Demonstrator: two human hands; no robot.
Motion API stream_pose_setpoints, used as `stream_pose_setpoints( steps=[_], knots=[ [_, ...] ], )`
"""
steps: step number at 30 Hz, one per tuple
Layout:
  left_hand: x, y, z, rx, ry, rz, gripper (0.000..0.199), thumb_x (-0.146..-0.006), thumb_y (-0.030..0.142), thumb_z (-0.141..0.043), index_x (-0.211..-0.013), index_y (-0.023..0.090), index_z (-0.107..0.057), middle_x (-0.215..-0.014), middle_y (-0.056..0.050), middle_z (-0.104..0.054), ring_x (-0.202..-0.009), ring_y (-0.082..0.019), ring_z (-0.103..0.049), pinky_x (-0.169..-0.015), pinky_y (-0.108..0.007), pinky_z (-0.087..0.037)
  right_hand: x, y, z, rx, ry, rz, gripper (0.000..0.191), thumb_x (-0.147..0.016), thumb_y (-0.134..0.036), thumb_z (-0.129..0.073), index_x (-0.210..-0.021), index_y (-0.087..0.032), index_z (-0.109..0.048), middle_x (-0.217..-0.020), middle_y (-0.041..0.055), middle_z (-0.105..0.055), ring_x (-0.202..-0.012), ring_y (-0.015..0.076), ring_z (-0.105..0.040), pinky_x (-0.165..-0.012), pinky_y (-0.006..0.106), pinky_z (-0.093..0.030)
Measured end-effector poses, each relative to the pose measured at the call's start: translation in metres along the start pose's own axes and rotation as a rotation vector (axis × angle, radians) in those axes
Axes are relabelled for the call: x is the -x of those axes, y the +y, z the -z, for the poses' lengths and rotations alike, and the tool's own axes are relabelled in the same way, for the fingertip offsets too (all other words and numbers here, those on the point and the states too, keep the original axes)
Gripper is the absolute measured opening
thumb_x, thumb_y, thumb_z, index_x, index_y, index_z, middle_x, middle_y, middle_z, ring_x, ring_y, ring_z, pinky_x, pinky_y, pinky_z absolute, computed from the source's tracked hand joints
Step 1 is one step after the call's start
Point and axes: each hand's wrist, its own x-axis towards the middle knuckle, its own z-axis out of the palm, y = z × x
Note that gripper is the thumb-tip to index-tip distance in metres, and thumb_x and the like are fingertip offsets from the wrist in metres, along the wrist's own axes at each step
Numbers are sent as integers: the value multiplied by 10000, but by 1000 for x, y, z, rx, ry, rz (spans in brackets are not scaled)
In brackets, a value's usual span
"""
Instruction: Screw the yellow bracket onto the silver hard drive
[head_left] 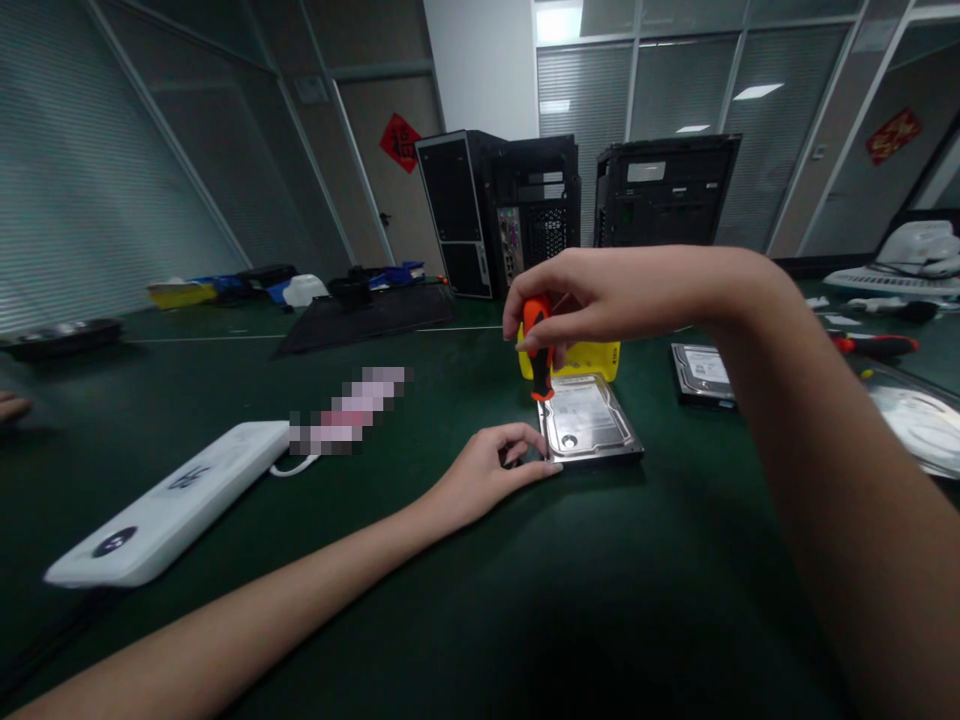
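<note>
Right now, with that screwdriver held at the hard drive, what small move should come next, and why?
Perhaps a slight twist of the screwdriver by the right-hand grip: the shaft stands nearly upright at the near-left corner of the hard drive, and the left-hand grip seems to steady that corner.

An office-like workshop: glass partitions (pixel 690 95), blinds (pixel 45 170), computer cases (pixel 452 200) on a green table (pixel 450 590).

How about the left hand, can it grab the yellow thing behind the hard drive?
Probably not easily: the hard drive, right hand and screwdriver partly stand between the left hand and the yellow thing.
</note>
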Motion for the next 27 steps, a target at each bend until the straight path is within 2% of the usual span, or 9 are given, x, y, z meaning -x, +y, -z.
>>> stream_pose_setpoints(
  steps=[8, 16, 23, 27],
  knots=[
    [-2, 0, 1, 36, -10, 12, 354, -725, 484, -527, -834, 158, -609, -569, 59, -329, -535, -91, -327, -523, -206, -254, 0, -1, 1, -63, -44, 24, 281, -770, -236, -510, -1031, -154, -571, -970, 29, -583, -793, 111, -551, -671, 228, -420],
    [-3, 1, 0, 131, -7, 61, 339, -713, 464, -553, -841, 157, -620, -527, 72, -271, -505, -86, -288, -511, -200, -239, 2, -2, 2, -93, -48, -21, 276, -767, -236, -517, -1028, -165, -572, -987, 31, -575, -807, 114, -551, -671, 229, -425],
    [-2, 2, -1, 113, 22, 73, 345, -710, 476, -546, -810, 154, -622, -525, 68, -291, -501, -87, -285, -499, -199, -232, 3, -2, 1, -52, -20, 17, 293, -776, -236, -503, -1049, -152, -569, -972, 36, -576, -808, 121, -548, -683, 242, -423],
    [-2, 2, 1, 77, -3, 52, 365, -666, 485, -593, -842, 165, -609, -552, 71, -287, -506, -85, -292, -498, -195, -233, 5, 0, 1, -37, -15, 19, 282, -768, -248, -510, -1027, -169, -588, -960, 35, -583, -818, 131, -552, -690, 254, -427]
  ],
)
